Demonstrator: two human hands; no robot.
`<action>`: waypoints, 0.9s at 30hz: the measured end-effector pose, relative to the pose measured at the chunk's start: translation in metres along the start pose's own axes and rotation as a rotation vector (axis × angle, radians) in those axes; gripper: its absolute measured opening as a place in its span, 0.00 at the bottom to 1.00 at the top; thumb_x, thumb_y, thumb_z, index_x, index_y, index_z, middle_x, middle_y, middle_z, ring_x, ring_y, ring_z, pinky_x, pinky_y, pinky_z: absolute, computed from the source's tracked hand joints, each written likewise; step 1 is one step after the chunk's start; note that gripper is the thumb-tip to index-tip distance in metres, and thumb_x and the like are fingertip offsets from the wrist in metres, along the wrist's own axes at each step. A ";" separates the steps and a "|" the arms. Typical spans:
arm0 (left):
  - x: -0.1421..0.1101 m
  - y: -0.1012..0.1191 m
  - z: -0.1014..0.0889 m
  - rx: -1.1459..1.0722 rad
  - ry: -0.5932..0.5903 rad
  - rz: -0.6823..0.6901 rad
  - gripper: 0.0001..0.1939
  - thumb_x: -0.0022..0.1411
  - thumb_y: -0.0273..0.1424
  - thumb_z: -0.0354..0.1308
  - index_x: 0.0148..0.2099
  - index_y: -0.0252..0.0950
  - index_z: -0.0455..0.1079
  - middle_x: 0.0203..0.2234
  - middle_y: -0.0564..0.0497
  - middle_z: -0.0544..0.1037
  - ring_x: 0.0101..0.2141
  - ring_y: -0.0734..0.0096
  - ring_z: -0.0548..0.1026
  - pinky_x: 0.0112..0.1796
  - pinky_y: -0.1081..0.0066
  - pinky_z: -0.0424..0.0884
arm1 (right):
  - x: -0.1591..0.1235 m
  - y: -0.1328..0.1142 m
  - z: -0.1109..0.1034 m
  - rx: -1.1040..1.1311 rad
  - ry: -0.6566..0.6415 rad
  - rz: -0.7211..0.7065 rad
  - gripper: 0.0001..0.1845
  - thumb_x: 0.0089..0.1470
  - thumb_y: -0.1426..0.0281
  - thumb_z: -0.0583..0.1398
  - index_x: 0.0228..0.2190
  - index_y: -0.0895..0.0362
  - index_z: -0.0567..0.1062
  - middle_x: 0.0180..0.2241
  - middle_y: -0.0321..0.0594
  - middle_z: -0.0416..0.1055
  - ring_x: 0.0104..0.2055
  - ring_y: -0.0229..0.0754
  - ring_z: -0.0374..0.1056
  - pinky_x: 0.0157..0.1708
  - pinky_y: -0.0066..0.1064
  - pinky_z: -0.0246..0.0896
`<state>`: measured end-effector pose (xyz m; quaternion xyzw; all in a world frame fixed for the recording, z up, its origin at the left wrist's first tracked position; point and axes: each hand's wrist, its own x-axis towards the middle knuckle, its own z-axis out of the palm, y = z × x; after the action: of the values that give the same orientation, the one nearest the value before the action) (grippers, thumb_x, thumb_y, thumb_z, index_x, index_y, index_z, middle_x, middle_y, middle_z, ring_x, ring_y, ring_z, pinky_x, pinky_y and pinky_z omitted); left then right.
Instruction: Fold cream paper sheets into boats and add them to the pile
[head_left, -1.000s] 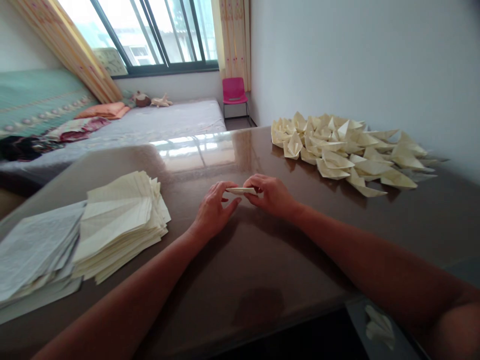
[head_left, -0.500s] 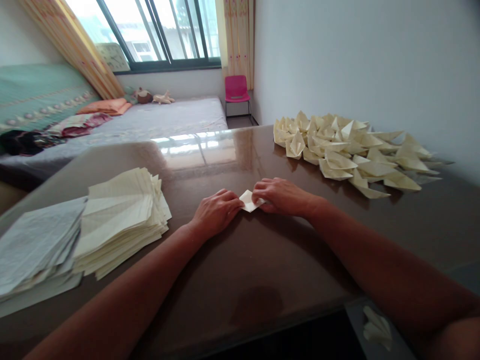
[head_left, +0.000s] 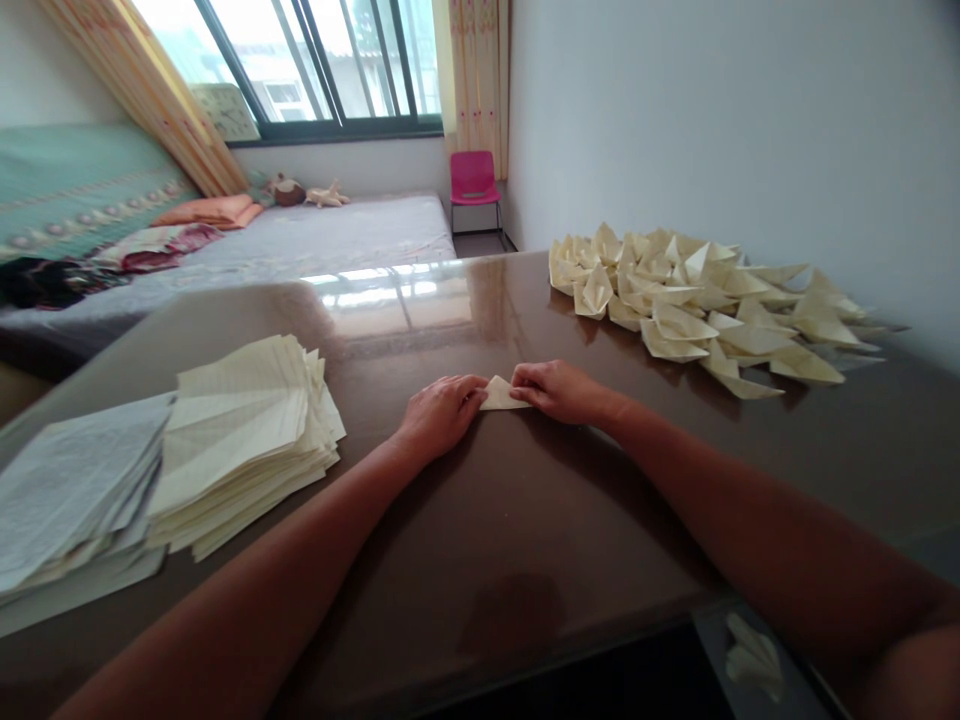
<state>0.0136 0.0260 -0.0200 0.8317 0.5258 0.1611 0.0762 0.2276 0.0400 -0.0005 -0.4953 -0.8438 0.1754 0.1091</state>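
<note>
A small piece of folded cream paper (head_left: 498, 396), now shaped like a low triangle, sits at the middle of the brown table (head_left: 480, 520). My left hand (head_left: 445, 412) grips its left corner with closed fingers. At the opposite corner, my right hand (head_left: 556, 390) pinches the paper between thumb and fingers. Both hands rest low against the tabletop, and they hide the paper's two ends. To the left lies a thick stack of cream paper sheets (head_left: 240, 420), overlapping a stack of greyish printed sheets (head_left: 71, 480).
Many folded paper boats (head_left: 682, 295) are heaped at the table's right rear, by the white wall. Below the front edge, a crumpled pale piece (head_left: 752, 655) lies on a grey surface. Beyond the table stand a bed (head_left: 375, 225) and a pink chair (head_left: 473, 180).
The paper between my hands has gone from a diamond shape to a flat-bottomed triangle. My left hand has shifted slightly right, and my right fingers have curled in more.
</note>
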 end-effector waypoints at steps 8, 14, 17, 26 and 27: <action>0.001 0.004 0.002 0.066 0.025 -0.005 0.18 0.68 0.42 0.43 0.50 0.48 0.71 0.37 0.51 0.76 0.39 0.64 0.75 0.37 0.69 0.67 | -0.001 -0.005 0.003 -0.063 -0.009 0.067 0.09 0.59 0.65 0.55 0.40 0.53 0.68 0.37 0.38 0.77 0.38 0.40 0.71 0.33 0.27 0.55; -0.001 0.004 0.004 0.162 0.111 0.052 0.17 0.69 0.41 0.43 0.52 0.47 0.70 0.37 0.50 0.74 0.38 0.66 0.72 0.34 0.71 0.67 | -0.001 -0.010 0.004 -0.176 0.007 0.088 0.10 0.59 0.63 0.54 0.41 0.52 0.68 0.38 0.39 0.77 0.37 0.43 0.71 0.29 0.28 0.51; -0.005 0.001 0.001 0.198 0.175 0.243 0.15 0.69 0.34 0.46 0.51 0.42 0.71 0.41 0.48 0.74 0.43 0.64 0.69 0.39 0.70 0.68 | -0.001 -0.009 0.006 -0.182 0.011 0.087 0.11 0.59 0.63 0.54 0.43 0.52 0.67 0.38 0.39 0.77 0.38 0.43 0.71 0.29 0.28 0.51; -0.015 0.012 -0.006 0.327 -0.006 0.428 0.18 0.66 0.25 0.50 0.57 0.34 0.66 0.43 0.45 0.74 0.43 0.63 0.68 0.43 0.66 0.71 | -0.003 -0.004 0.004 -0.173 0.061 -0.038 0.13 0.60 0.63 0.53 0.44 0.50 0.72 0.40 0.38 0.73 0.35 0.39 0.70 0.30 0.27 0.53; -0.015 0.014 -0.007 0.345 -0.022 0.414 0.18 0.65 0.25 0.50 0.57 0.33 0.66 0.43 0.45 0.74 0.43 0.63 0.69 0.44 0.65 0.71 | -0.004 -0.005 0.002 -0.185 0.055 -0.083 0.13 0.61 0.64 0.53 0.44 0.49 0.73 0.42 0.38 0.72 0.36 0.38 0.70 0.32 0.26 0.54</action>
<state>0.0172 0.0057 -0.0121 0.9238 0.3635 0.0722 -0.0957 0.2246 0.0341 -0.0007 -0.4724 -0.8729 0.0784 0.0934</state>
